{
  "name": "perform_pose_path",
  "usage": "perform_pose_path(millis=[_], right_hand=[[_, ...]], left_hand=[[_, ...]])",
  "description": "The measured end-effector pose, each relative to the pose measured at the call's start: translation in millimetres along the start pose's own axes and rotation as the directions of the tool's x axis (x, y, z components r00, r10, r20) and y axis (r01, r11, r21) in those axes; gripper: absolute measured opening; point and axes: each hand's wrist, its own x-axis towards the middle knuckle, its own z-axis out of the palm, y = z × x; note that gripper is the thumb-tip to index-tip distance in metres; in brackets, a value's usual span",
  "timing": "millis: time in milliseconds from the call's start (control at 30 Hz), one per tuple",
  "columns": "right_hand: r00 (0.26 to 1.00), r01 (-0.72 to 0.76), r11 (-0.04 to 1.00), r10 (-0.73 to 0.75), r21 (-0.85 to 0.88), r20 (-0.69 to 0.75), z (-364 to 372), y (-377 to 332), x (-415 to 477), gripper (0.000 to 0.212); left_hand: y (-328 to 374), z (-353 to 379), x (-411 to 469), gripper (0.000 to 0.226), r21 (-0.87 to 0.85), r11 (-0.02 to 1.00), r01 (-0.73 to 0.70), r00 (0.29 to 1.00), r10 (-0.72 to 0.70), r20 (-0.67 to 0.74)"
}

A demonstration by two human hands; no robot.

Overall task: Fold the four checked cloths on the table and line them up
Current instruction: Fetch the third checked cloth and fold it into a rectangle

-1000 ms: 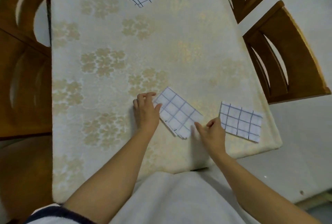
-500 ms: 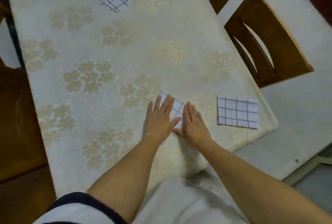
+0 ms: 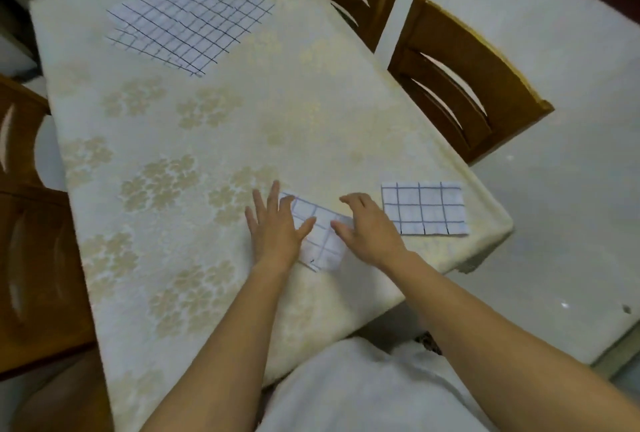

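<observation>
A small folded checked cloth (image 3: 322,232) lies near the front edge of the worktop (image 3: 180,161), which is covered in cream floral fabric. The left hand (image 3: 277,227), fingers spread and flat, presses the cloth's left end. The right hand (image 3: 370,229), fingers loosely bent, rests on its right end. Just right of this cloth lies a second folded cloth (image 3: 424,208). Far beyond it, overlapping unfolded checked cloths (image 3: 190,12) lie flat.

Folded cloth (image 3: 424,208), skewed cloth (image 3: 325,241) nr; pile (image 3: 190,16) far
</observation>
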Motion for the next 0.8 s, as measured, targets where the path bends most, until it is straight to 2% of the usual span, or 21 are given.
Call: perform_pose_path(millis=[67,100,267,333,400,533,800], right_hand=[[0.999,-0.002,1.0,0.003,0.028,-0.036,-33.9,17.1,-6.8,0.043],[0.999,-0.005,0.999,0.007,0.041,-0.052,-52.2,29.2,-11.8,0.039],[0.971,-0.042,0.988,0.075,0.149,-0.226,-154.4,113.3,-48.8,0.032],[0.949,-0.072,0.988,0.11,0.136,-0.294,-188.0,149.6,-68.3,0.032],[0.922,-0.13,0.987,0.155,0.091,-0.356,-213.4,183.9,-89.4,0.029],[0.858,-0.256,0.966,0.249,0.045,-0.45,-252.1,249.4,-138.8,0.028],[0.758,-0.363,0.893,0.45,0.268,-0.473,-283.5,349.9,-186.3,0.028]], left_hand=[[36.2,-15.2,-7.5,0.041,-0.175,0.977,-0.12,0.992,0.111,-0.063],[57.1,-22.1,-10.6,0.034,-0.202,0.967,-0.156,0.987,0.147,-0.059],[176.7,-34.7,-20.1,0.027,-0.073,0.95,-0.303,0.948,0.292,-0.122],[228.0,-32.9,-24.8,0.028,0.001,0.935,-0.356,0.927,0.353,-0.126],[278.8,-25.8,-28.8,0.03,0.083,0.909,-0.408,0.909,0.413,-0.056],[373.1,-2.8,-32.7,0.037,0.198,0.829,-0.523,0.849,0.489,0.2],[501.6,37.1,-17.4,0.043,0.199,0.69,-0.696,0.711,0.623,0.326]])
